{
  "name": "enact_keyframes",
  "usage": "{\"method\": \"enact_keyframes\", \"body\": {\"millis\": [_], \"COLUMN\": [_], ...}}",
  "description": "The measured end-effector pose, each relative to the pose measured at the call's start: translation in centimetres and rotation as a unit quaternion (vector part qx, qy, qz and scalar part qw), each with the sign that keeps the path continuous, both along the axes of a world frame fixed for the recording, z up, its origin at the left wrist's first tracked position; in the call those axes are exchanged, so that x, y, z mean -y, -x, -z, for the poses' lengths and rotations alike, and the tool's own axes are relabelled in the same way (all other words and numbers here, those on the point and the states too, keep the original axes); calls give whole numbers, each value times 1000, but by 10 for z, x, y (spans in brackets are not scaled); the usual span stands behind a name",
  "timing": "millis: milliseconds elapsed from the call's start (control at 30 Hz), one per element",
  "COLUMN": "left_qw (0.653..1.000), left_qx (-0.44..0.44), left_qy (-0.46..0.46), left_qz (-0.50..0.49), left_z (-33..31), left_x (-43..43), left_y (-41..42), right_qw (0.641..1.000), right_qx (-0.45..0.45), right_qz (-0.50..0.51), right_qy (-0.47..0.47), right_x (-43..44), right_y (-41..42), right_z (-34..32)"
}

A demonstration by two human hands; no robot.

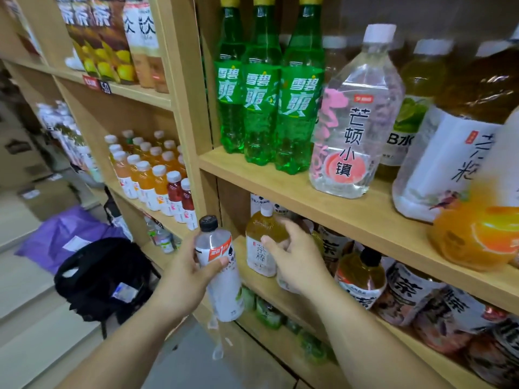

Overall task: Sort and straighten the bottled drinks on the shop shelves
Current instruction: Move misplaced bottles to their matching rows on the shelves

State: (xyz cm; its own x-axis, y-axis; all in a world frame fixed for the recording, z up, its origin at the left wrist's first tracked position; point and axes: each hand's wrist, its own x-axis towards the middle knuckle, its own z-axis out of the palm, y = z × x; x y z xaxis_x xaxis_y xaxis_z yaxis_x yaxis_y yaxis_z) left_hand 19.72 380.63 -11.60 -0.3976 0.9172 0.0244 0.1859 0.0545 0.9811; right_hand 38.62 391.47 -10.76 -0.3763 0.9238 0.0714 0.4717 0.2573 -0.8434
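Observation:
My left hand (188,265) is shut on a clear bottle with a black cap and a white label (222,279), held upright in front of the shelf's upright post. My right hand (295,256) grips a yellow-green tea bottle with a white cap (262,237) that stands at the left end of the lower shelf (252,279). More tea bottles (404,293) fill that shelf to the right. On the shelf above stand three green soda bottles (261,91) and a clear peach-water bottle (354,122).
Small orange and red juice bottles (157,175) fill the left bay's middle shelf. A black backpack (104,276) and a purple bag (59,237) lie on the floor at the left. Green bottles (266,313) sit on the lowest shelf.

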Motion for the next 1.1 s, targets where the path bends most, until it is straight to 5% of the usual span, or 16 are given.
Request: {"method": "enact_keyframes", "body": {"millis": [300, 500, 833, 1100], "left_qw": [993, 976, 939, 941], "left_qx": [-80, -131, -247, -224], "left_qy": [8, -18, -43, 23], "left_qz": [91, 175, 234, 254], "left_z": [32, 41, 53, 58], "left_x": [-66, -99, -123, -139], "left_y": [68, 93, 90, 82], "right_qw": [989, 953, 931, 914], "right_qx": [116, 208, 167, 128], "right_qz": [89, 213, 289, 323], "right_qy": [32, -50, -146, -208], "right_x": [-40, -34, 13, 59], "right_y": [44, 75, 85, 71], "right_z": [15, 5, 11, -5]}}
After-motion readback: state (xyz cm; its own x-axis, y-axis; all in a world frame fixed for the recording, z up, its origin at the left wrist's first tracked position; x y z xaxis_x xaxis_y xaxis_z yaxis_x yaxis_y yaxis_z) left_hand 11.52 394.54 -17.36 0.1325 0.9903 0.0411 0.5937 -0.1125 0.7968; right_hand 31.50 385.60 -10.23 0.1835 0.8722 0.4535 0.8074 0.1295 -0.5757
